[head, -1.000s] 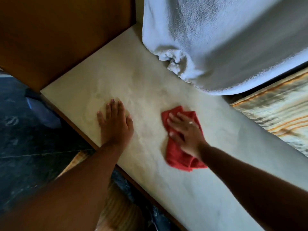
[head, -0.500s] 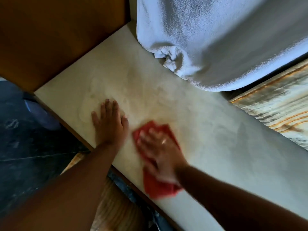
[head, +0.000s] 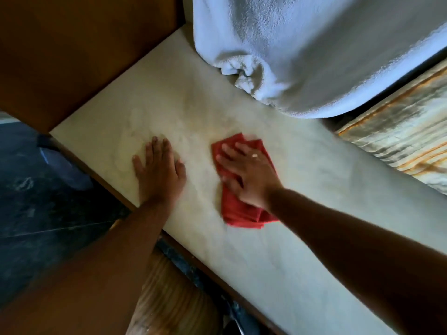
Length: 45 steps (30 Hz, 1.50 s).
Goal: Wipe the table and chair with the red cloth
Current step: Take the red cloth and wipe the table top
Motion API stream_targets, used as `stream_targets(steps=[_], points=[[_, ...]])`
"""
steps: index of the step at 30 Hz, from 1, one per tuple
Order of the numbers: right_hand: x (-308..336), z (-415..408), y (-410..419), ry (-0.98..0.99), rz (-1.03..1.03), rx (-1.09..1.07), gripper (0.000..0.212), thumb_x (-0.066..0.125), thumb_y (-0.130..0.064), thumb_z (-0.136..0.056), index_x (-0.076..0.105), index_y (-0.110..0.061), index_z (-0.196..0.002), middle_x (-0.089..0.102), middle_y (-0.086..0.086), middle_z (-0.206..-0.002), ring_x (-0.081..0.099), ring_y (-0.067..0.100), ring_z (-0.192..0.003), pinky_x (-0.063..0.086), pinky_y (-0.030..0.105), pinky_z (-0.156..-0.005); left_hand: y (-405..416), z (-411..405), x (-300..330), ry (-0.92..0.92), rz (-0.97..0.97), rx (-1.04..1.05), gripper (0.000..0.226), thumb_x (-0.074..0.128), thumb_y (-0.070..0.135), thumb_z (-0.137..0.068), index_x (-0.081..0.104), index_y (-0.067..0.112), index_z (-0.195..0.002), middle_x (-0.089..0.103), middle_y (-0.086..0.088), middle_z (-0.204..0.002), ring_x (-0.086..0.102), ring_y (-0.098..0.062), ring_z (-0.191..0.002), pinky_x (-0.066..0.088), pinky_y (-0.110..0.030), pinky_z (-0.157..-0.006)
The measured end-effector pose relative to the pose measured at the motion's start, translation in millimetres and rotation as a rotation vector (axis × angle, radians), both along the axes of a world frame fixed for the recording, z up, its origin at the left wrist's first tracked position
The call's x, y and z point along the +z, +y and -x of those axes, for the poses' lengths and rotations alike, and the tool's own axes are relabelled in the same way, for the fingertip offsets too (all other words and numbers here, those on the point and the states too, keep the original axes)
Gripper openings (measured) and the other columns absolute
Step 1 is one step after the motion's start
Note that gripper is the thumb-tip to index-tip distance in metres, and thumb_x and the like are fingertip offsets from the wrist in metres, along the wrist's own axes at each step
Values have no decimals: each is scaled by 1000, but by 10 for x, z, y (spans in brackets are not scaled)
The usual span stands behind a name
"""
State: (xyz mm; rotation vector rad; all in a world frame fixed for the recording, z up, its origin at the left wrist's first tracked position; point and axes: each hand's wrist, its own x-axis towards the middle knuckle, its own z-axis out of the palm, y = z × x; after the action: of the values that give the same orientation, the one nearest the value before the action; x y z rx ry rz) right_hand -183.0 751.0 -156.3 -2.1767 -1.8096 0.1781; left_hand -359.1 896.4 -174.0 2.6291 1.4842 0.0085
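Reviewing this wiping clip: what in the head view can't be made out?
- Red cloth: middle hidden under the right hand; far edge motion-blurred.
- Table: far part covered by the white towel; right end cut off by the frame.
- Chair: cannot be identified.
- Left hand: palm side hidden, flat on the table.

The red cloth [head: 242, 209] is folded into a rough oblong pad and lies flat on the table [head: 302, 238], near the front edge. The table top is pale cream, mottled, with a dark brown edge band. A wooden-grained seat, possibly the chair [head: 174, 301], shows below the table's front edge; its form cannot be told.
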Motion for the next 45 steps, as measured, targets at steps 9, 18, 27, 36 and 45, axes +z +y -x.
stream_targets(steps=[9, 18, 27, 36, 45], points=[[98, -1569, -1842, -68, 249, -89, 65, 34, -60, -95, 32, -25, -150, 31, 16, -159, 30, 44, -144, 18, 50, -117, -25, -8, 1, -7, -27, -23, 63, 32, 35, -101, 21, 7, -156, 19, -20, -163, 18, -36, -150, 11, -61, -118], [-115, -803, -1545, -230, 293, 110, 68, 19, -58, -96, 33, -26, -154, 21, 13, -164, 15, 39, -149, 16, 58, -117, 19, -27, -71, -48, -67, -10, 61, 35, 34, -101, 25, 6, -155, 21, -21, -162, 18, -36, -150, 9, -60, -118], [244, 226, -2240, 46, 300, 293, 71, 39, -65, -93, 23, -33, -155, 16, 5, -166, 12, 29, -152, 11, 46, -123, -1057, -46, 333, -159, 30, -441, 73, 31, 54, -93, 42, 7, -148, 43, -17, -153, 35, -39, -144, 21, -55, -116], [457, 271, -2776, 238, 524, -408, 72, 64, -83, -57, 49, -26, -97, 57, -6, -91, 55, 18, -83, 43, 31, -67, -1981, -499, 686, 395, 207, -1033, 87, 61, 72, -77, 38, 24, -146, 5, -9, -166, 9, -27, -152, 26, -44, -118], [728, 434, -2143, 1091, 299, -276, 23, 81, -8, -77, 65, -14, -93, 68, 1, -85, 65, 17, -78, 51, 29, -69, -1583, 638, 1049, -303, 817, -431, 28, 86, 22, -74, 59, 24, -80, 59, 13, -78, 55, 1, -68, 42, -21, -63]])
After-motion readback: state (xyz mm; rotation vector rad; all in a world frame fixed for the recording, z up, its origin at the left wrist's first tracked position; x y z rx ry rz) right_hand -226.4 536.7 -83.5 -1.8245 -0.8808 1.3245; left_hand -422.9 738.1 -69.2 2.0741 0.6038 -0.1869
